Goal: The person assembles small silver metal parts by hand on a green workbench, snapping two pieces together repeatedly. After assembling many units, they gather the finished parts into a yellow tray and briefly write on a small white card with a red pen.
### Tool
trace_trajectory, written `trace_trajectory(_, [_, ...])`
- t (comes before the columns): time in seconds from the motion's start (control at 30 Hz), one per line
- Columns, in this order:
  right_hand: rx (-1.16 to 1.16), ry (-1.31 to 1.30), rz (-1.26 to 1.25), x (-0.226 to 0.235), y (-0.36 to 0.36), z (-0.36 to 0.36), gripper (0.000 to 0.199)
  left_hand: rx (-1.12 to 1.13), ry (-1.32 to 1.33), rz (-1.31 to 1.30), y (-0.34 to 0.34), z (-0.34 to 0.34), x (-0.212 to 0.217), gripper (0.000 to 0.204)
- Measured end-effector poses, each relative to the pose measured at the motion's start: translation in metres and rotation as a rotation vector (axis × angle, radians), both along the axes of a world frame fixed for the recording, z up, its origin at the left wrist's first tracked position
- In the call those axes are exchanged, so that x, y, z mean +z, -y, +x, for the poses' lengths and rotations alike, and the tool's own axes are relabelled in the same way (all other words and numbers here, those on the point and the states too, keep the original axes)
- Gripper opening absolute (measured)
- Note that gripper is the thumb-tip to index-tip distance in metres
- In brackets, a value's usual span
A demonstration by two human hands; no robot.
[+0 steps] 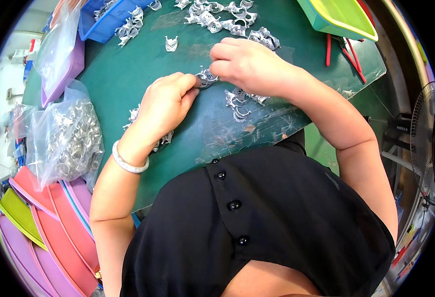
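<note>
Over the green worktable, my left hand [167, 101] pinches a silver openwork metal ring [206, 78] between thumb and forefinger. My right hand [249, 64] is closed beside it, fingers curled in; its fingertips are close to the same ring, and what they hold is hidden. Below my right wrist lies a small group of similar silver rings [238, 105]. More silver pieces [164, 141] show partly from under my left wrist, which wears a pale bangle [128, 161]. A single ring [171, 44] stands apart, farther off between my hands.
Several silver rings [217, 20] spread along the far side. A blue bin [93, 24] and purple basket [64, 79] stand at left, above a clear bag of metal pieces [71, 141] and stacked colored trays [61, 227]. Red-handled pliers [352, 59] lie beside a green basket [341, 24] at right.
</note>
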State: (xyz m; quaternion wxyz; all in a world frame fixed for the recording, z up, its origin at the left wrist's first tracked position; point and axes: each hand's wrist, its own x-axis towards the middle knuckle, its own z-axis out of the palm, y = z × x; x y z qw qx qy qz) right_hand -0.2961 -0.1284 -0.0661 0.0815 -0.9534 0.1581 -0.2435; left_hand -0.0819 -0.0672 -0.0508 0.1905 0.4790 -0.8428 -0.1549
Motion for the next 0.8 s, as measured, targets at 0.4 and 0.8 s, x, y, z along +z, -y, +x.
trace_trajectory(0.4, [-0.001, -0.221, 0.091, 0.007, 0.007, -0.004, 0.022, 0.102, -0.016, -0.022, -0.016, 0.015, -0.004, 0.010])
trace_trajectory(0.8, [-0.030, -0.006, 0.150, 0.007, 0.009, -0.008, 0.021, 0.190, -0.065, 0.039, -0.015, 0.038, 0.007, 0.006])
